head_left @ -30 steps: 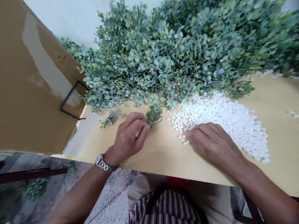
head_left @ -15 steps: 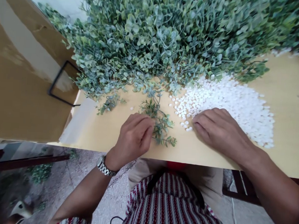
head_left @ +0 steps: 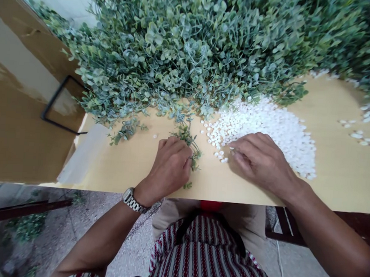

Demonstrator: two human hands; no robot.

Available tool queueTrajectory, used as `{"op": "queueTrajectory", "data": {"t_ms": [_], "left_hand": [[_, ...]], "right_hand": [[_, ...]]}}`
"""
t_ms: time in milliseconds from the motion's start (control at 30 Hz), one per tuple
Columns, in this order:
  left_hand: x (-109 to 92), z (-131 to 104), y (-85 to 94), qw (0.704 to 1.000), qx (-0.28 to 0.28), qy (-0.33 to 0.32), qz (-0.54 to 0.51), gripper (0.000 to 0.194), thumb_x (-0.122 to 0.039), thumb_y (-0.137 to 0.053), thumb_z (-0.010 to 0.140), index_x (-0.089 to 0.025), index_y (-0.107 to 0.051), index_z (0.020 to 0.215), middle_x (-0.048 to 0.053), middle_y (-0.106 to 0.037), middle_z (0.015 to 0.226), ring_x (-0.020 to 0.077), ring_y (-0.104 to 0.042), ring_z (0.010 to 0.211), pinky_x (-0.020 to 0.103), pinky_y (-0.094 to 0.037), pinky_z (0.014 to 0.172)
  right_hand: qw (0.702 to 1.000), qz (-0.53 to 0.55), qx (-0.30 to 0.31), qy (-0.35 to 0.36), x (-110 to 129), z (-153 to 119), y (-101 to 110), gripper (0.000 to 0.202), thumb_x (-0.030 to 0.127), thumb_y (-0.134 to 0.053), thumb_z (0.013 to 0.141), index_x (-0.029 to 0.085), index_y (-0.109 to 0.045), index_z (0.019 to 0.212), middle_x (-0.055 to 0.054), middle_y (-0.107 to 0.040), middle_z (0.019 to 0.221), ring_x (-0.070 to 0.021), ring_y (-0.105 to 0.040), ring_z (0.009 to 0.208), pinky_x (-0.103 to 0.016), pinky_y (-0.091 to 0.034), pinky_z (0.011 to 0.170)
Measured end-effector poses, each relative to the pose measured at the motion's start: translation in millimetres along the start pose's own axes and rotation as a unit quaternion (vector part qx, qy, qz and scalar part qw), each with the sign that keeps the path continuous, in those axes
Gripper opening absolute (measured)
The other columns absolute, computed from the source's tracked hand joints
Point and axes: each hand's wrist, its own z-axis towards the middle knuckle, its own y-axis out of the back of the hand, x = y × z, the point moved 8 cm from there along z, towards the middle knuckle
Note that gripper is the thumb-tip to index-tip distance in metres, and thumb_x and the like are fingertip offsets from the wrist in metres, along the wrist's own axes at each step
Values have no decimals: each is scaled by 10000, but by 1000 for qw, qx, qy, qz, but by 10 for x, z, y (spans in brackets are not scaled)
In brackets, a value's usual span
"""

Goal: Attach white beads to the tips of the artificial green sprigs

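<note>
Left hand (head_left: 170, 164) has its fingers curled tight around a small green sprig (head_left: 189, 145), pinning it to the table (head_left: 332, 185) near the front edge. Right hand (head_left: 259, 159) lies flat, fingers loosely together, tips touching the near edge of the white bead pile (head_left: 267, 127). Big heap of leafy greenery (head_left: 193, 51) sits just behind.

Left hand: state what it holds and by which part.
The left hand pinches a green sprig near its lower stem; the exact grip point is hidden by the fingers.
</note>
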Motion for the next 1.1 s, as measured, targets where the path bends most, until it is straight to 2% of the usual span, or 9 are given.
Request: {"op": "queueTrajectory", "data": {"t_ms": [67, 167, 267, 367, 467, 600, 733, 833, 1100], "left_hand": [[-6, -16, 11, 1000, -13, -12, -7, 192, -66, -429, 800, -161, -518, 659, 61, -579, 742, 220, -478, 814, 374, -354, 747], [-17, -37, 51, 998, -41, -27, -29, 139, -67, -435, 797, -159, -505, 719, 79, -570, 824, 226, -462, 841, 387, -356, 753], [-48, -94, 153, 993, -79, -56, -73, 102, -70, -441, 803, -162, -478, 779, 94, -551, 910, 232, -466, 904, 410, -364, 801], [-51, -186, 282, 976, -115, -78, -167, 110, -71, -436, 826, -179, -449, 812, 81, -548, 938, 211, -496, 957, 400, -381, 863], [47, -266, 319, 951, -125, -32, -280, 115, -77, -437, 845, -191, -455, 843, 61, -559, 946, 165, -534, 909, 309, -427, 797], [162, -317, 187, 911, -80, 83, -396, 116, -120, -441, 855, -197, -499, 919, 14, -518, 802, 117, -485, 671, 240, -411, 602], [71, -291, 33, 859, -17, 140, -492, 163, -140, -444, 836, -189, -573, 921, 21, -535, 811, 117, -474, 660, 243, -397, 582], [-18, -255, -15, 828, -30, 156, -538, 158, -161, -457, 823, -192, -604, 869, 28, -547, 819, 129, -490, 686, 249, -404, 589], [-258, -169, -45, 850, -40, 106, -514, 126, -174, -495, 811, -195, -611, 856, 33, -553, 821, 160, -524, 777, 278, -429, 694]], "right_hand": [[999, 31, 5, 23, 117, 95, 8, 198, 81, -501, 827, 118, -630, 972, -98, -622, 838, -196, -519, 767, -318, -368, 664], [994, 36, 78, 68, 312, 282, -149, 254, 86, -480, 839, 169, -640, 1018, -89, -607, 885, -193, -480, 776, -314, -326, 660], [986, 0, 144, 88, 378, 438, -367, 194, 140, -495, 841, 165, -666, 931, -90, -589, 837, -203, -454, 779, -321, -287, 652], [984, -29, 151, 91, 354, 539, -466, 189, 164, -482, 851, 156, -669, 870, -81, -567, 775, -201, -442, 751, -327, -269, 644], [987, -15, 137, 82, 308, 574, -423, 200, 153, -494, 837, 171, -675, 922, -81, -583, 802, -203, -460, 759, -324, -287, 647], [995, 81, 62, 18, 162, 505, -137, 253, 92, -449, 842, 138, -668, 962, -95, -623, 836, -194, -517, 784, -325, -381, 693], [970, 240, 19, -34, 143, 315, 92, 174, 155, -498, 854, 138, -637, 957, -85, -636, 824, -174, -561, 777, -312, -448, 691], [950, 311, 0, -40, 257, 208, 161, 114, 197, -552, 842, 146, -619, 920, -63, -627, 772, -158, -559, 740, -297, -450, 668], [961, 266, -57, -47, 351, 89, 183, 156, 145, -426, 879, 145, -511, 748, -33, -511, 652, -138, -463, 627, -277, -386, 597]]}}
